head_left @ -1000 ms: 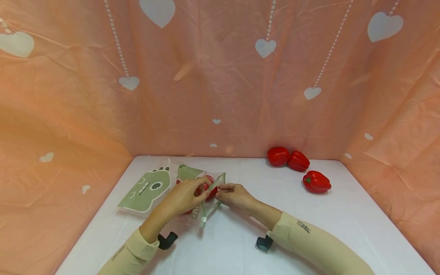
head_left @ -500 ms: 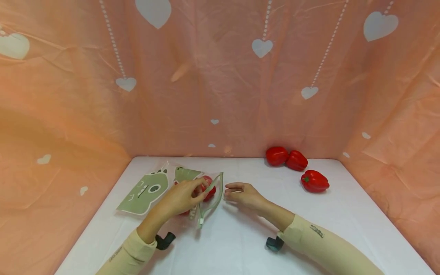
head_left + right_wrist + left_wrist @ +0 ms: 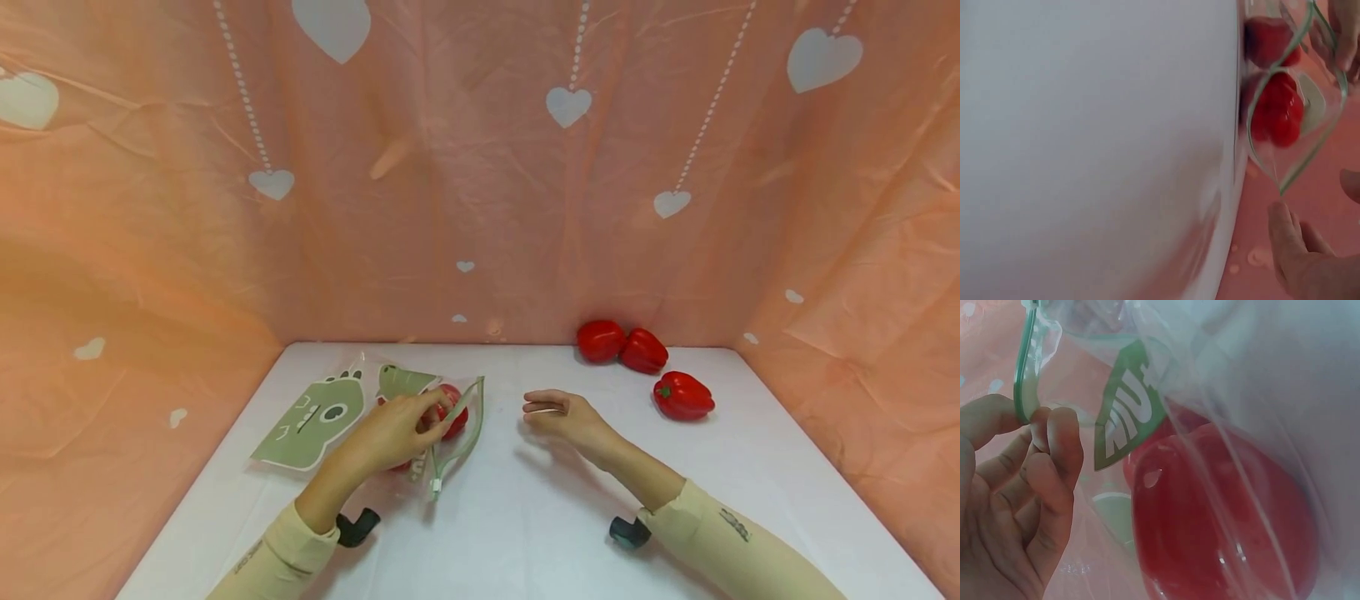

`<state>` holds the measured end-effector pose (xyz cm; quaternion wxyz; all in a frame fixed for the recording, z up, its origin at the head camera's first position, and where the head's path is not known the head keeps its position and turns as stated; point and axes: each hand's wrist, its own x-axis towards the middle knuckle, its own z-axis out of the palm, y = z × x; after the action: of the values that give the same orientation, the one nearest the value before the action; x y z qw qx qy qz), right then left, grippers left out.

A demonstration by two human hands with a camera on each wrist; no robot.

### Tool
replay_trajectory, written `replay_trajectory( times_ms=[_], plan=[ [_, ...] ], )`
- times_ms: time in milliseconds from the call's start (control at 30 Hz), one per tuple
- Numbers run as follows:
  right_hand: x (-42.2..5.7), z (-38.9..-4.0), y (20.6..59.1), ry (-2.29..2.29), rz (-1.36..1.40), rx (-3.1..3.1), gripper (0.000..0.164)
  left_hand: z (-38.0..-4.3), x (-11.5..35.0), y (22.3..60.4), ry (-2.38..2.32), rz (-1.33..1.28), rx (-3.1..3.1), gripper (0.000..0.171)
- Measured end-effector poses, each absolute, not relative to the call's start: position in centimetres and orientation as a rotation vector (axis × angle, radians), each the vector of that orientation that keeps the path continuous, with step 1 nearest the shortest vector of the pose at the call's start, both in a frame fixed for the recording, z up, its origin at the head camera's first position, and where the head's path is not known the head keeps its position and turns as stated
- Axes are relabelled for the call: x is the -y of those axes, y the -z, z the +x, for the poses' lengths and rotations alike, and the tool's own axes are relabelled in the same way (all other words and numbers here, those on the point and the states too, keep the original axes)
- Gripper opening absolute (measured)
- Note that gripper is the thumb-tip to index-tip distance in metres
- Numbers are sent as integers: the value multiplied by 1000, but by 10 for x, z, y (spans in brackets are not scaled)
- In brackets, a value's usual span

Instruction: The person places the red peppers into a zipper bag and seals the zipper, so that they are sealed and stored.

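Observation:
A clear zip bag with a green zip edge (image 3: 471, 442) and a white slider lies on its side, its mouth agape toward the right. Inside it are red bell peppers; one (image 3: 1280, 112) is near the mouth and another (image 3: 1269, 40) shows behind the plastic. My left hand (image 3: 397, 429) pinches the upper zip edge between thumb and fingers, close-up in the left wrist view beside a pepper (image 3: 1222, 512). To the right of the mouth, apart from the bag, my right hand (image 3: 577, 423) hovers over the table with fingers extended and holds nothing.
Two red bell peppers (image 3: 601, 342) (image 3: 643, 350) touch each other at the table's back right. A third pepper (image 3: 683, 396) lies nearer. Left of the hands is a flat bag with a green monster print (image 3: 311, 423). Peach curtains (image 3: 480, 208) enclose the white table (image 3: 510, 517).
My right hand has let go of the bag's mouth and drawn back to the right. The left hand keeps its pinch on the edge, and the mouth gapes wider.

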<state>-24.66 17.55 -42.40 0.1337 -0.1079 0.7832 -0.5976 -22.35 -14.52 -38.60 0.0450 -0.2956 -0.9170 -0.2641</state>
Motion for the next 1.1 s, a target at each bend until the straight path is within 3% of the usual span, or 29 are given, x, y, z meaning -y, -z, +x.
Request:
replay_trajectory(
  times_ms=[867, 1100],
  plan=[
    [-282, -244, 406, 1355, -484, -2845, 57, -220, 144, 387, 816, -921, 2794, 13],
    [-314, -241, 397, 1249, -583, -2991, 50, -220, 143, 387, 826, -934, 2787, 15]
  ],
)
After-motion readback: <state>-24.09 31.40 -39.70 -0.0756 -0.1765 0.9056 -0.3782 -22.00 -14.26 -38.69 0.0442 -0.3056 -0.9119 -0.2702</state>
